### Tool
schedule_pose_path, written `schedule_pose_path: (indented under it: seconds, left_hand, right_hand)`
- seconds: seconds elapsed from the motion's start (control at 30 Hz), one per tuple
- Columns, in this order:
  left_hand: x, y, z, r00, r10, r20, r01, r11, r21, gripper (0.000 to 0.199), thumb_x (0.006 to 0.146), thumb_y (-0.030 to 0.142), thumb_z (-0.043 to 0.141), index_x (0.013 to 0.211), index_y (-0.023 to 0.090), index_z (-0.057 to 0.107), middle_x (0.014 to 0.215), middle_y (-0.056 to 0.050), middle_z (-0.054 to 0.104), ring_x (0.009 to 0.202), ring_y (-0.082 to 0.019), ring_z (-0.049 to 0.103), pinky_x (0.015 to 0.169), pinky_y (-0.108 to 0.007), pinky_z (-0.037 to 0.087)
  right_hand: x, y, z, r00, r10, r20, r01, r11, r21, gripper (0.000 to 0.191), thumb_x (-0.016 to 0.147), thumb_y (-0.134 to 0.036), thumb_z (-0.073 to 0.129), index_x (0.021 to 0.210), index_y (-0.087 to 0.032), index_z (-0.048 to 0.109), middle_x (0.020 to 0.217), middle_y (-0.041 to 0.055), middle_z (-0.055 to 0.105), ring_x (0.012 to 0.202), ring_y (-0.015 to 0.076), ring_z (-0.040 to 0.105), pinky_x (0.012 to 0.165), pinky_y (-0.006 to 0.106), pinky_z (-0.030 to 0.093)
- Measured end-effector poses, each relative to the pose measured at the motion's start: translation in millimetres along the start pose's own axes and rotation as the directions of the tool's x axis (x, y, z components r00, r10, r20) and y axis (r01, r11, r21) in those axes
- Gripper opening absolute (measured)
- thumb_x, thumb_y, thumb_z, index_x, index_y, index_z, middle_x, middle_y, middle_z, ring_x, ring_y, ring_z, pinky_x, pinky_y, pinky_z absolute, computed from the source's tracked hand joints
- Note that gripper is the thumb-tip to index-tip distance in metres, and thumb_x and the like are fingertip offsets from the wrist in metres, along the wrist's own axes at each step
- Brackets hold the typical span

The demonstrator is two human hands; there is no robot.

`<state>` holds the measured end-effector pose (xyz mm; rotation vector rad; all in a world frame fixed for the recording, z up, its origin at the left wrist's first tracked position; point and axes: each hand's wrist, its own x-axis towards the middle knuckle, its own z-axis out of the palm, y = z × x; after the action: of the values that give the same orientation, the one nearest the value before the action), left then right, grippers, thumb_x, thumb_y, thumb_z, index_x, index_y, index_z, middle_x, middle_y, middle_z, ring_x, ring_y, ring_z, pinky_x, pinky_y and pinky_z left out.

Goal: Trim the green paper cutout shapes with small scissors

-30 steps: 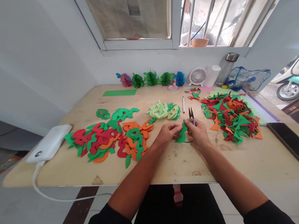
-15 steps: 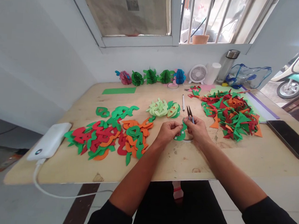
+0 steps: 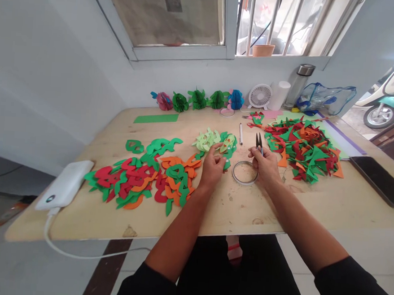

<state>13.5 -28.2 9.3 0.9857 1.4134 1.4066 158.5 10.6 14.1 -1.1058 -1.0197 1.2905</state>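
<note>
My left hand (image 3: 213, 166) is at the near edge of the light green paper cutouts (image 3: 205, 140). Its fingers are curled at a green paper cutout with small white squares (image 3: 229, 154), and the fingertips touch or hold it. Small dark-bladed scissors (image 3: 259, 142) point away from me in my right hand (image 3: 263, 161), blades slightly apart. Between the hands a roll of tape (image 3: 244, 173) lies flat on the wooden table (image 3: 233, 213).
Red, green and orange cutouts (image 3: 130, 179) are heaped at the left. A scrap pile (image 3: 311, 149) and a phone (image 3: 380, 180) lie right. A pen (image 3: 240, 134), fan (image 3: 260, 96), bottle (image 3: 299, 87) and paper figures (image 3: 197, 99) are farther back. A white power bank (image 3: 65, 185) sits at far left.
My left hand has moved left and away from my right hand, with the green cutout now by the light green ones. The scissors have shifted right, and the tape roll is uncovered.
</note>
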Motion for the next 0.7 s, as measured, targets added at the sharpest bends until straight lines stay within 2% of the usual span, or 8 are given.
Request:
schedule_pose_path:
  seconds: [0.13,0.23,0.33,0.47,0.57,0.63,0.7]
  left_hand:
    - [1,-6,-2.2,0.991,0.126,0.051,-0.132,0.984,0.123,0.023,0.072,0.014,0.047,0.083,0.017,0.066,0.057,0.003,0.053,0.049,-0.007,0.049,0.05,-0.019,0.043]
    - [0,-7,-1.7,0.965,0.214,0.148,-0.248,0.929,0.275,0.024,0.071,0.011,0.045,0.071,0.017,0.069,0.064,0.0,0.061,0.056,-0.009,0.053,0.055,-0.021,0.042]
    - [-4,-6,2.2,0.905,0.291,0.31,-0.393,0.85,0.35,0.024,0.071,0.009,0.049,0.075,0.018,0.071,0.076,-0.003,0.067,0.067,-0.012,0.058,0.06,-0.022,0.043]
    - [-11,-11,11.1,0.798,0.318,0.511,-0.548,0.737,0.397,0.017,0.072,0.017,0.059,0.084,0.02,0.071,0.083,-0.005,0.067,0.074,-0.016,0.059,0.069,-0.026,0.044]
    - [-15,-16,16.5,0.729,0.317,0.606,-0.653,0.585,0.481,0.012,0.072,0.025,0.065,0.082,0.02,0.069,0.087,-0.006,0.067,0.084,-0.02,0.059,0.076,-0.031,0.042]
    - [-17,-18,18.7,0.7,0.304,0.646,-0.697,0.486,0.527,0.013,0.071,0.028,0.067,0.081,0.02,0.068,0.088,-0.006,0.067,0.089,-0.021,0.058,0.079,-0.033,0.04]
    - [-19,-18,20.1,0.695,0.285,0.66,-0.709,0.427,0.562,0.011,0.071,0.027,0.068,0.08,0.02,0.067,0.088,-0.006,0.066,0.091,-0.022,0.057,0.081,-0.035,0.038]
  right_hand:
    - [1,1,0,1.0,0.003,-0.005,-0.002,1.0,0.024,0.025,0.063,-0.039,0.067,0.071,-0.017,0.059,0.055,-0.004,0.055,0.036,0.0032,0.031,0.034,0.02,0.018]
    - [1,-1,0,1.0,-0.002,-0.013,0.002,0.999,0.036,0.025,0.063,-0.039,0.067,0.072,-0.017,0.059,0.056,-0.0042,0.054,0.037,0.0033,0.031,0.035,0.021,0.019]
    - [2,-4,-2,0.999,-0.019,-0.037,0.021,0.999,0.051,0.025,0.064,-0.039,0.066,0.071,-0.017,0.059,0.056,-0.0043,0.054,0.037,0.0032,0.03,0.035,0.021,0.018]
    - [4,-9,-7,0.996,-0.044,-0.077,0.052,0.994,0.099,0.023,0.064,-0.037,0.067,0.071,-0.018,0.057,0.056,-0.005,0.053,0.036,0.0026,0.028,0.035,0.02,0.017]
    - [5,-11,-9,0.993,-0.052,-0.108,0.067,0.988,0.139,0.021,0.063,-0.034,0.067,0.07,-0.017,0.057,0.055,-0.0053,0.052,0.035,0.0016,0.028,0.034,0.02,0.016]
    - [6,-11,-9,0.993,-0.051,-0.11,0.068,0.986,0.151,0.02,0.064,-0.033,0.067,0.07,-0.017,0.057,0.055,-0.0051,0.052,0.034,0.0014,0.028,0.034,0.02,0.015]
    - [7,-11,-9,0.993,-0.057,-0.106,0.072,0.987,0.147,0.02,0.064,-0.033,0.067,0.07,-0.017,0.057,0.055,-0.0049,0.052,0.034,0.0015,0.029,0.034,0.02,0.015]
